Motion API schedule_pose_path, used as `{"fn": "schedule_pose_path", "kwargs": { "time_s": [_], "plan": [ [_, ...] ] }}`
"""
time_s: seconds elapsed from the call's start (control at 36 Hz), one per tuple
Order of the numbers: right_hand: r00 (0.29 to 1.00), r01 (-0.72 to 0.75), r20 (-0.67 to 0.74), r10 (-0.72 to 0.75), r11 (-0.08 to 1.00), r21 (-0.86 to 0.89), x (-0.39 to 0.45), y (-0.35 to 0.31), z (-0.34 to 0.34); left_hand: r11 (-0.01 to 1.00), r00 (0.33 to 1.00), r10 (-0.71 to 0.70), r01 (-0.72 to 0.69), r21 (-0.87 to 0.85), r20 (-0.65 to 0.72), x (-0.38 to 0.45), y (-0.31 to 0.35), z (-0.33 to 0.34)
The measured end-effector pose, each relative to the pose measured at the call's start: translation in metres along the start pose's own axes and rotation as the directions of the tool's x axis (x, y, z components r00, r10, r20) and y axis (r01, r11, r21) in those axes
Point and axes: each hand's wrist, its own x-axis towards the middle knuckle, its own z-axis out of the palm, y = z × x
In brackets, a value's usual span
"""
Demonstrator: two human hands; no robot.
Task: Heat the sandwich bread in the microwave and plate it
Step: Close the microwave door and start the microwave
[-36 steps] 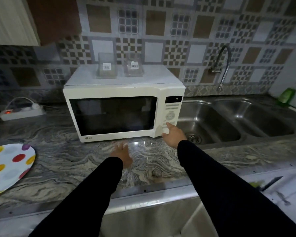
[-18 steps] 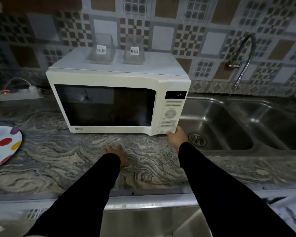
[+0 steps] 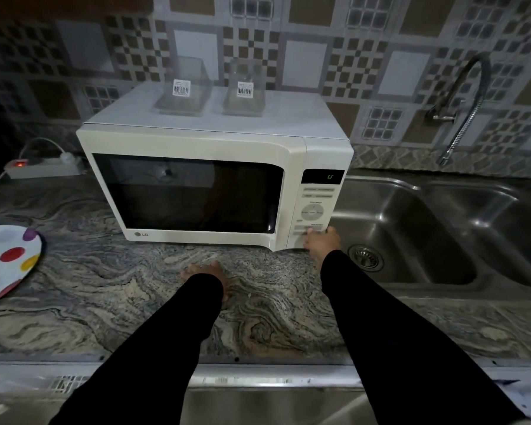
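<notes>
A white microwave (image 3: 203, 142) stands on the marbled counter (image 3: 111, 289) with its door closed and its dark window hiding the inside. No bread shows. My right hand (image 3: 321, 242) reaches to the bottom of the control panel (image 3: 314, 207), a finger pressing a low button. My left hand (image 3: 204, 273) rests flat on the counter in front of the microwave, holding nothing. A white plate with coloured dots (image 3: 3, 259) lies at the left edge.
Two clear plastic containers (image 3: 183, 87) (image 3: 244, 88) with barcode labels sit on top of the microwave. A double steel sink (image 3: 436, 228) with a flexible tap (image 3: 460, 105) lies to the right. A power strip (image 3: 43, 167) with a red light sits back left.
The view has moved closer to the microwave. My right hand has stayed at the lower buttons of the panel. My left hand has settled flat on the counter.
</notes>
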Motion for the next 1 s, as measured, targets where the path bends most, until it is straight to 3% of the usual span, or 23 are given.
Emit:
{"fn": "schedule_pose_path", "kwargs": {
  "time_s": [0.53, 0.75, 1.0],
  "plan": [
    [0.999, 0.021, -0.031, -0.023, 0.999, -0.038, 0.013, 0.009, 0.004, 0.993, 0.997, -0.071, 0.069, -0.092, -0.015, 0.017, 0.004, 0.002],
    [1.000, 0.001, 0.004, -0.001, 0.999, -0.049, 0.009, 0.003, 0.000, 0.993, 0.999, -0.037, 0.034, -0.110, -0.025, 0.004, 0.003, -0.002],
    [0.997, 0.071, 0.021, -0.070, 0.997, -0.032, 0.003, -0.004, -0.003, 0.997, 1.000, -0.005, 0.005, -0.080, 0.006, -0.007, 0.002, -0.007]
  ]
}}
